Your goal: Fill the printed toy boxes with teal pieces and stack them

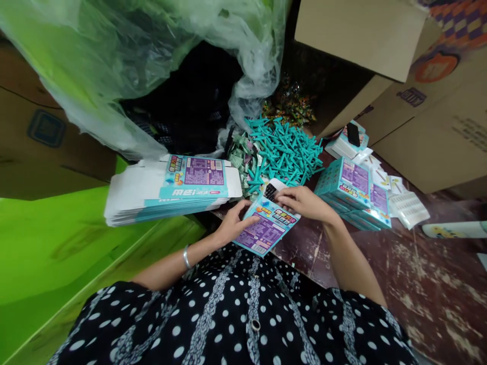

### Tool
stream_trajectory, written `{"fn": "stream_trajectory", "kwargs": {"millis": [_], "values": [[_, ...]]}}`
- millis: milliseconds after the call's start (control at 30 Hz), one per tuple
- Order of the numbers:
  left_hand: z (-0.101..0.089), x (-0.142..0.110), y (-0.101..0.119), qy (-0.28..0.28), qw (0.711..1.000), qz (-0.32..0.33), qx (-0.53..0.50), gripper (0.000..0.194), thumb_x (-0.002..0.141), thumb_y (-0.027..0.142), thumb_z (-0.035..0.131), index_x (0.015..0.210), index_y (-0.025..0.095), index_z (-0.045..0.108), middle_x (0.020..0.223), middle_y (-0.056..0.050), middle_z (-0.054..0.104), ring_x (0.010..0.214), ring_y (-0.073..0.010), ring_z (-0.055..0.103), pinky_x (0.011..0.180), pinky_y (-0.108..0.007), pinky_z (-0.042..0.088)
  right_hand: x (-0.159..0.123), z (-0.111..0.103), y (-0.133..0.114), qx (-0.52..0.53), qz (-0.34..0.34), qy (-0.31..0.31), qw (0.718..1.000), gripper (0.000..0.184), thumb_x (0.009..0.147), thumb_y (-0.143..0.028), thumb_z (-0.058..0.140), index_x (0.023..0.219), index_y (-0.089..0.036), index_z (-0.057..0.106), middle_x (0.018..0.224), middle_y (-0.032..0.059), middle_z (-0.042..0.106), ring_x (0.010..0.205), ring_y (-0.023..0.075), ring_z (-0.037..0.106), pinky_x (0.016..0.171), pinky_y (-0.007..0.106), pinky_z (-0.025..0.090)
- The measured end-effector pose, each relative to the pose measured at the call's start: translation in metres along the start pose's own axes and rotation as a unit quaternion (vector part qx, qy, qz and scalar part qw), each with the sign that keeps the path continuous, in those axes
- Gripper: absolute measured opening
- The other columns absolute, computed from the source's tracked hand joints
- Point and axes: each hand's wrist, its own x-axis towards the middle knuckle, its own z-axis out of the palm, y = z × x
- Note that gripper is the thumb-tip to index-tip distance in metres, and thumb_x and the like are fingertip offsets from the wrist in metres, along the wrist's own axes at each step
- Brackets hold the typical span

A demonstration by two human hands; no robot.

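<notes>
My left hand [236, 222] grips a small printed carton [262, 228], blue and purple, thumb across its front panel. The carton tilts, its open top facing away from me. A black gridded piece [270, 191] shows in that opening. My right hand [299, 202] is at the mouth of the carton with its fingers curled in; the fingertips are partly hidden, so what they pinch cannot be made out. Just beyond the carton lie a heap of turquoise stick-like pieces [289, 149] and a pile of small green packets [243, 157].
On the left lies a stack of flattened cartons [133, 190]. Filled-out printed cartons [344, 185] stand at right, near a phone [353, 134], white sheets [409, 209] and a white cylinder [454, 229]. A plastic bag [258, 61] with black contents and large cardboard boxes [437, 126] stand behind.
</notes>
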Motion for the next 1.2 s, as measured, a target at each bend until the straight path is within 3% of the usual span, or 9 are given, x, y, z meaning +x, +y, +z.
{"fn": "stream_trajectory", "kwargs": {"millis": [233, 433, 567, 700, 800, 867, 967, 1067, 1200], "values": [[-0.011, 0.006, -0.002, 0.049, 0.999, -0.021, 0.013, 0.048, 0.091, 0.059, 0.081, 0.116, 0.021, 0.068, 0.111, -0.006, 0.078, 0.1, -0.027, 0.072, 0.088, -0.037, 0.056, 0.028, 0.003, 0.0, 0.015, 0.007, 0.059, 0.998, 0.055, 0.104, -0.036, 0.059, 0.158, -0.026, 0.056, 0.112, 0.0081, 0.083, 0.096, 0.0256, 0.082, 0.089, 0.04, 0.061], [-0.012, 0.01, -0.002, 0.039, 0.999, -0.013, 0.007, 0.048, 0.09, 0.057, 0.083, 0.116, 0.02, 0.068, 0.109, -0.006, 0.077, 0.1, -0.0269, 0.07, 0.09, -0.038, 0.054, 0.045, 0.005, -0.011, -0.021, -0.015, 0.062, 0.998, 0.023, 0.098, -0.039, 0.065, 0.113, -0.023, 0.072, 0.098, 0.0047, 0.077, 0.082, 0.0199, 0.07, 0.077, 0.033, 0.051], [-0.011, 0.008, 0.001, 0.038, 0.999, -0.008, 0.013, 0.048, 0.089, 0.057, 0.083, 0.116, 0.021, 0.068, 0.109, -0.006, 0.077, 0.101, -0.0274, 0.07, 0.091, -0.039, 0.054, 0.041, 0.008, -0.004, -0.025, -0.033, -0.023, 0.999, 0.049, 0.109, -0.056, 0.049, 0.075, -0.021, 0.056, 0.076, 0.0019, 0.063, 0.073, 0.0165, 0.056, 0.071, 0.031, 0.044], [-0.011, 0.004, 0.005, 0.014, 0.999, 0.012, 0.045, 0.045, 0.089, 0.057, 0.082, 0.113, 0.022, 0.068, 0.106, -0.005, 0.076, 0.1, -0.0274, 0.07, 0.093, -0.041, 0.054, 0.028, 0.012, 0.009, 0.115, -0.016, -0.145, 0.983, 0.072, 0.102, -0.088, 0.044, 0.084, -0.021, 0.065, 0.086, 0.0036, 0.073, 0.077, 0.0179, 0.063, 0.074, 0.032, 0.055], [-0.007, 0.003, 0.005, -0.008, 0.999, 0.012, 0.052, 0.045, 0.089, 0.057, 0.082, 0.115, 0.022, 0.068, 0.11, -0.007, 0.078, 0.103, -0.0288, 0.071, 0.097, -0.044, 0.054, 0.023, -0.008, 0.014, 0.16, 0.008, -0.232, 0.959, 0.075, 0.097, -0.092, 0.053, 0.096, -0.021, 0.077, 0.099, 0.0064, 0.082, 0.084, 0.0195, 0.073, 0.082, 0.035, 0.064], [-0.004, 0.003, 0.003, -0.021, 0.999, -0.008, 0.031, 0.046, 0.091, 0.058, 0.08, 0.117, 0.022, 0.067, 0.114, -0.008, 0.079, 0.107, -0.0301, 0.072, 0.098, -0.045, 0.055, 0.031, -0.039, 0.019, 0.179, 0.036, -0.177, 0.967, 0.073, 0.097, -0.09, 0.057, 0.106, -0.022, 0.08, 0.101, 0.0092, 0.085, 0.084, 0.0207, 0.078, 0.079, 0.035, 0.066], [-0.001, 0.004, -0.002, -0.043, 0.998, -0.043, -0.016, 0.048, 0.091, 0.059, 0.08, 0.119, 0.022, 0.066, 0.118, -0.01, 0.08, 0.112, -0.0319, 0.074, 0.101, -0.046, 0.056, 0.073, -0.102, 0.039, 0.138, 0.056, 0.097, 0.984, 0.069, 0.102, -0.082, 0.055, 0.112, -0.018, 0.08, 0.099, 0.0145, 0.084, 0.081, 0.0227, 0.081, 0.074, 0.033, 0.066], [-0.002, 0.007, -0.004, -0.041, 0.997, -0.06, -0.038, 0.047, 0.091, 0.058, 0.08, 0.119, 0.023, 0.067, 0.121, -0.01, 0.081, 0.116, -0.0332, 0.075, 0.104, -0.047, 0.056, 0.142, -0.158, 0.071, -0.119, 0.129, 0.312, 0.934, 0.042, 0.11, -0.049, 0.06, 0.118, -0.014, 0.081, 0.116, 0.0198, 0.083, 0.104, 0.0282, 0.082, 0.093, 0.037, 0.065], [-0.007, 0.012, -0.004, -0.033, 0.996, -0.073, -0.05, 0.047, 0.092, 0.059, 0.08, 0.119, 0.023, 0.067, 0.119, -0.009, 0.081, 0.113, -0.0328, 0.075, 0.102, -0.046, 0.057, 0.224, -0.192, 0.116, -0.352, 0.274, 0.212, 0.87, 0.043, 0.108, -0.022, 0.056, 0.145, -0.015, 0.076, 0.168, 0.0223, 0.055, 0.157, 0.0405, 0.052, 0.124, 0.054, 0.048]]}}
